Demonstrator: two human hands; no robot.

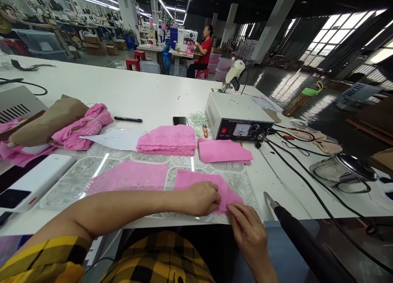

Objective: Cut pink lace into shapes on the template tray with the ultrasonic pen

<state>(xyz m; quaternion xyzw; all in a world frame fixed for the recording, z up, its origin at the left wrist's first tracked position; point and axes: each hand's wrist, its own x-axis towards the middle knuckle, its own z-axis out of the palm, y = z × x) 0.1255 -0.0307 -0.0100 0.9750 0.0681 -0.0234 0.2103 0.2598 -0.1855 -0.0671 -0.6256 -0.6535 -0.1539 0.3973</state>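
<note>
While pink fabric (196,177) lies under left hand (201,198), right hand (250,229) touches edge (236,198).

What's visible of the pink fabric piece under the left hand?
The pink fabric piece is a thin-looking, matte sheet lying mostly flat on the clear patterned mat. Its upper right side slants down. The left hand rests on it, hiding much of its lower left; the right hand touches its lower right corner; whether it pinches is unclear.

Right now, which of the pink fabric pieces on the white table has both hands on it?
The front-right piece: the left hand and right hand both touch it; neither touches any other pink piece.
</note>
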